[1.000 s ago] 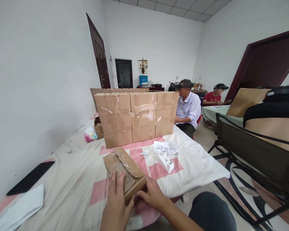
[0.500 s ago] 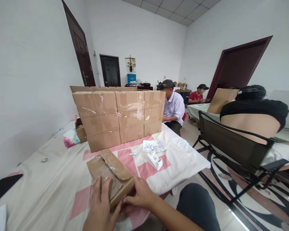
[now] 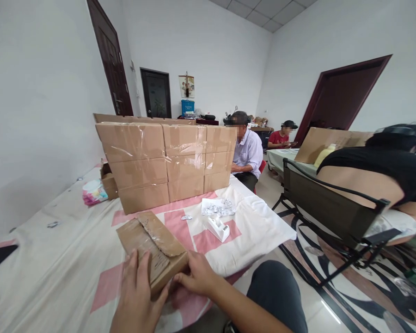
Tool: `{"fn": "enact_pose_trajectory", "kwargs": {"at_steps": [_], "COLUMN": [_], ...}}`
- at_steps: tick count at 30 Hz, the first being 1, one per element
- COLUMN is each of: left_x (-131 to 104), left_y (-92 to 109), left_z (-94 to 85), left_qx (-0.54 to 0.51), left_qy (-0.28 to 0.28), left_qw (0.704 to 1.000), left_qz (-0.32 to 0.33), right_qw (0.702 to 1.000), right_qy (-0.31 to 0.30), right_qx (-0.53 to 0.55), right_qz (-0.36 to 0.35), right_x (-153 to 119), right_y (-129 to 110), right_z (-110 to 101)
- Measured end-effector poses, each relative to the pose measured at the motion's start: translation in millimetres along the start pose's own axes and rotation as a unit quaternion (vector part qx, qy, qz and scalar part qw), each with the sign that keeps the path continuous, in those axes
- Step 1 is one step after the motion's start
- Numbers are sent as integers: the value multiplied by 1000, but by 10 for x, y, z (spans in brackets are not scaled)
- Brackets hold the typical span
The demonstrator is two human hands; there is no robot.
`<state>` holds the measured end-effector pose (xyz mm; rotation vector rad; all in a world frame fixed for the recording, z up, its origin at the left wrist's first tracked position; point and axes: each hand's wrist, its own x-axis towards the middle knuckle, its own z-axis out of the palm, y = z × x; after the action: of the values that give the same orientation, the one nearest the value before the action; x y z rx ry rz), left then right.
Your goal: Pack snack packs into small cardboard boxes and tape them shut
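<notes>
A brown cardboard box (image 3: 152, 247) with a torn, taped top flap lies on the cloth-covered table in front of me. My left hand (image 3: 138, 286) grips its near left side, fingers over the top and thumb along the near end. At the near right corner my right hand (image 3: 197, 273) grips the box, thumb on the near end and fingers partly hidden behind the side. Beyond the box stands a wall of stacked, taped cardboard boxes (image 3: 166, 159). A white tape dispenser (image 3: 217, 228) sits to the right, close to a white sheet with small silvery pieces (image 3: 218, 207).
A colourful packet (image 3: 94, 192) and a small open carton (image 3: 109, 180) are left of the stack. A person in a pale shirt (image 3: 247, 150) sits behind it. On the right, a person in black (image 3: 374, 162) leans over beside a folding chair (image 3: 333, 212).
The view has shifted slightly, so the table things appear a little further left. Both hands keep hold of the box. The person in black on the right has leaned further right.
</notes>
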<state>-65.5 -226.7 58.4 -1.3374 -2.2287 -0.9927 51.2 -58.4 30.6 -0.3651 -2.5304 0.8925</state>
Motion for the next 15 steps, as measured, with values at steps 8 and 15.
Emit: {"fn": "enact_pose_trajectory", "kwargs": {"at_steps": [8, 15], "left_x": [11, -20], "left_y": [-90, -192], "left_z": [22, 78], "left_qx": [8, 26], "left_qy": [9, 1], "left_qw": [1000, 999], "left_qz": [21, 44], "right_qw": [1000, 999], "right_qy": [-4, 3], "right_qx": [1, -9], "right_qz": [18, 36], "right_x": [-10, -17], "right_y": [-43, -1], "right_z": [-43, -2]}}
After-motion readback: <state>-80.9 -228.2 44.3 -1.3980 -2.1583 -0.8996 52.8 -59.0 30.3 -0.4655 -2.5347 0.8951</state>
